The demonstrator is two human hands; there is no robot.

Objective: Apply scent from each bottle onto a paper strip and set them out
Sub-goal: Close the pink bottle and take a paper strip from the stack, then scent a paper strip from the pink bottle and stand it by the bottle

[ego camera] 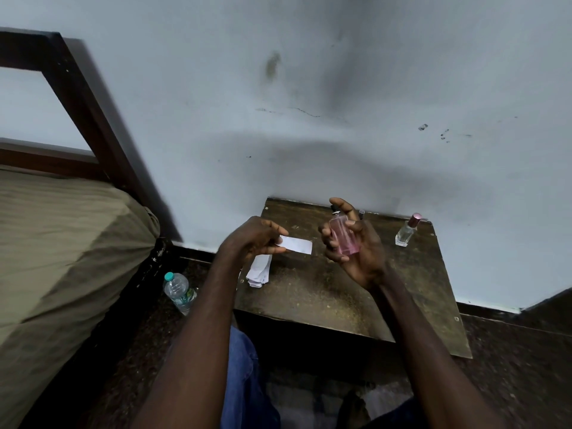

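Seated person, small dark worn wooden table (340, 301) against a pale wall. Left hand (257, 239) pinches one end of a white rectangular paper strip (298, 244) between thumb and fingers, holding it in the air above the table's far left part. Right hand (359, 252) is wrapped round a clear rectangular glass bottle of pink liquid (343, 238), index finger curled over its top at the sprayer, just right of the strip's free end. Step in hand, as I judge it: spraying this strip. To do it well, face the nozzle squarely at the free half of the paper, keep a small gap, press once and briefly, and keep the pinching fingers out of the mist; which way the nozzle faces is hidden by the finger. The strip's long axis runs left to right, nearly level, its free end pointing at the bottle. The bottle's long axis is close to upright, top leaning slightly left. A pile of spare white strips (258, 271) lies at the table's left edge; a small clear bottle with a pink cap (407, 232) stands far right.
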